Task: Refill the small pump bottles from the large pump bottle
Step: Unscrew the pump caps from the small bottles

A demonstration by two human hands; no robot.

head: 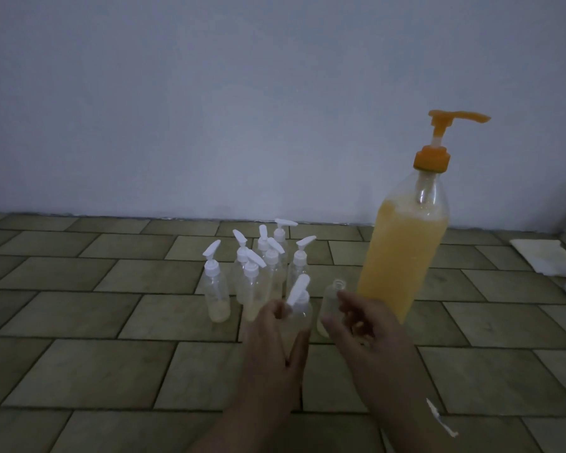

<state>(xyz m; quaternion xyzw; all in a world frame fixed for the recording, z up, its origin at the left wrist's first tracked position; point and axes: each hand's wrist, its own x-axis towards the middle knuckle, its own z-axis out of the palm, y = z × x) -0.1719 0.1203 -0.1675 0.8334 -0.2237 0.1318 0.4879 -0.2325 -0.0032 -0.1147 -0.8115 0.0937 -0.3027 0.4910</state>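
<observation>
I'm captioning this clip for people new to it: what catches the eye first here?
The large pump bottle of orange liquid with its orange pump stands tall at right on the tiled floor. Left of it is a cluster of small clear pump bottles. In front, the right hand holds an uncapped small bottle; the left hand holds a capped one.

Both hands (276,335) (361,325) grip small bottles (299,310) beside the large pump bottle (402,250).

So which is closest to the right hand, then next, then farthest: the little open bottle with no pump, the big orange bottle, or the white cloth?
1. Small clear uncapped bottle, touching the right hand, beside its fingers.
2. Large clear pump bottle of orange liquid, standing just behind the hand.
3. White cloth, far off on the floor at the right edge.
</observation>
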